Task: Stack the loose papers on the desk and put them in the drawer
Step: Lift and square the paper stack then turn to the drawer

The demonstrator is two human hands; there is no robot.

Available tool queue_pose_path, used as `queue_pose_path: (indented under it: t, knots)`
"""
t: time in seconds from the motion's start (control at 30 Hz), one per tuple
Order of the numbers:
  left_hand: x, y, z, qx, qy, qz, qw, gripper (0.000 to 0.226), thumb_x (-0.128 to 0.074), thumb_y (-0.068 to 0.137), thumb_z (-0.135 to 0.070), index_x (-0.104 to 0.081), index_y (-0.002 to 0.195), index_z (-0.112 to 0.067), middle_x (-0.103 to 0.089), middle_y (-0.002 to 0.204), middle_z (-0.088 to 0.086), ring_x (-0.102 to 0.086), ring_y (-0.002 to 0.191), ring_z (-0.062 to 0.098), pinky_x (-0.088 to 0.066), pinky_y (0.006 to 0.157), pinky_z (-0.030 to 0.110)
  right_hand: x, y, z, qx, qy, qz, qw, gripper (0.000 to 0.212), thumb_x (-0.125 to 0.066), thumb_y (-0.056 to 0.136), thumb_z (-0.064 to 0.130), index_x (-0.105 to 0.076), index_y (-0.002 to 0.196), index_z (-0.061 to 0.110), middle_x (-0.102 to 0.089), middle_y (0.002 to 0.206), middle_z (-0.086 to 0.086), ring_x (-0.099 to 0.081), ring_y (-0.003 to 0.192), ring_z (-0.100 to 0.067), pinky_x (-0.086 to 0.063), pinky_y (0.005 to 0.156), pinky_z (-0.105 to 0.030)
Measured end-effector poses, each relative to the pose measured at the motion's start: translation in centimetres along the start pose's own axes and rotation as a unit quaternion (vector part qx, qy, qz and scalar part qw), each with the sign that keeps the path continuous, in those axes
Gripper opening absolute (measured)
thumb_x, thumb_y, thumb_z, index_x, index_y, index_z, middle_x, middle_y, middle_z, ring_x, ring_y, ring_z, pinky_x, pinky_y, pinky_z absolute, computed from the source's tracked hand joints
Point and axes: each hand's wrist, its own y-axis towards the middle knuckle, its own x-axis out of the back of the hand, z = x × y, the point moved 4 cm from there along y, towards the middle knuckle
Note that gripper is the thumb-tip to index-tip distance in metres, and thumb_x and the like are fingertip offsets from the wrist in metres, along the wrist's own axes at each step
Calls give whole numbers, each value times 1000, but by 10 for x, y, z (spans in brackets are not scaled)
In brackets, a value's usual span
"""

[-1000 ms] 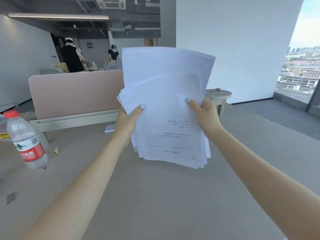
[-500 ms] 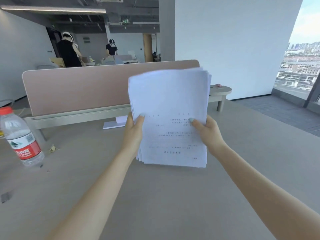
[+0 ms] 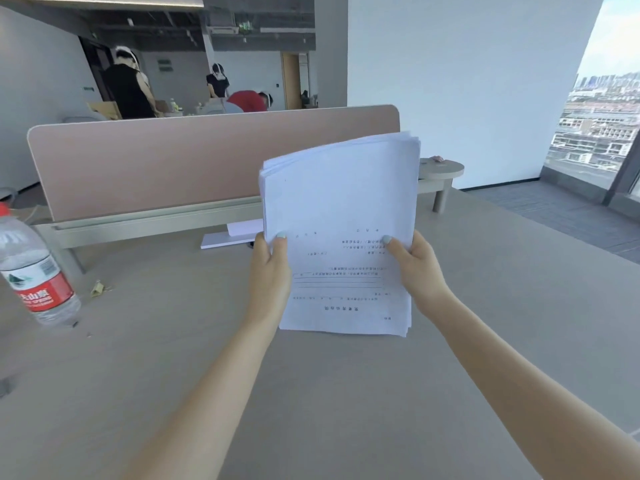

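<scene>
Over the grey matte desk top [image 3: 346, 393], my left hand [image 3: 270, 275] and right hand [image 3: 417, 268] pinch the white printed paper stack's [image 3: 341, 216] side edges, its long axis upright, bottom edge touching desk, no drawer visible.

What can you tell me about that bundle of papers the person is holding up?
The stack of papers is white, many thin sheets roughly squared, top corners fanned slightly. It stands nearly upright, bottom edge at or just above the grey desk. The front sheet's printed text is upside down to the camera. The left hand and right hand pinch its sides, thumbs in front.
</scene>
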Motion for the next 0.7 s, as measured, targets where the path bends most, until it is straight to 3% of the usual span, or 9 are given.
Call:
queue_pose_path:
  t: [0.1,0.17,0.23,0.3,0.37,0.43,0.53,0.63,0.7]
  knots:
    - [4,2,-22,-48,10,-16,999,21,-35,95,-30,-41,77,-19,-35,70,-8,-34,52,0,-28,52,16,-3,4,20,37,36,-22,998,17,-49,95,21,-60,92,33,-68,97,15,-64,94,-6,-50,83,-27]
    - [10,7,-39,-99,14,-22,995,27,-44,91,-34,-37,73,-16,-29,67,-3,-30,55,6,-26,53,22,1,10,31,50,52,-17,997,13,-50,94,24,-61,98,30,-69,104,10,-65,101,-11,-51,87,-30]
    - [13,11,-45,-116,7,8,993,28,-52,88,-37,-47,69,-18,-49,65,-8,-47,61,9,-38,61,24,7,14,34,44,50,-1,998,21,-55,90,32,-60,109,24,-68,113,6,-64,106,-13,-51,89,-32]
    - [13,11,-37,-86,-28,47,995,12,-55,88,-34,-61,78,-33,-67,70,-29,-64,73,-7,-50,72,18,13,17,26,10,31,7,999,40,-60,84,41,-55,115,16,-65,115,2,-64,104,-15,-51,90,-36]
    - [8,6,-19,-41,-43,95,994,10,-54,89,-36,-63,90,-40,-69,80,-36,-64,81,-15,-51,78,20,16,15,15,-25,19,18,999,45,-58,85,43,-53,114,9,-62,108,2,-61,100,-16,-48,89,-37]
    - [1,0,-3,-12,-29,122,992,11,-52,90,-38,-63,91,-42,-70,82,-34,-63,80,-18,-49,71,11,14,11,2,-60,33,33,997,37,-53,90,38,-54,110,6,-62,105,0,-61,98,-19,-48,90,-38]
    - [-5,-6,-4,-7,-24,88,996,15,-47,92,-41,-60,85,-41,-66,75,-32,-58,67,-24,-44,54,1,12,3,2,-70,49,3,996,27,-45,95,30,-58,101,7,-64,96,1,-61,88,-17,-48,81,-33]
    - [-5,-4,-31,-49,-51,38,997,18,-46,92,-41,-60,81,-40,-61,76,-34,-55,67,-26,-44,61,3,18,4,33,-2,42,-48,998,40,-43,91,35,-48,102,-4,-50,90,2,-46,85,-12,-36,79,-34]
    - [-5,0,-53,-78,-65,23,995,18,-47,91,-42,-59,78,-40,-64,78,-29,-60,75,-19,-48,71,10,20,5,59,42,47,-59,996,39,-43,93,34,-47,107,-2,-47,93,3,-44,87,-10,-35,79,-32]
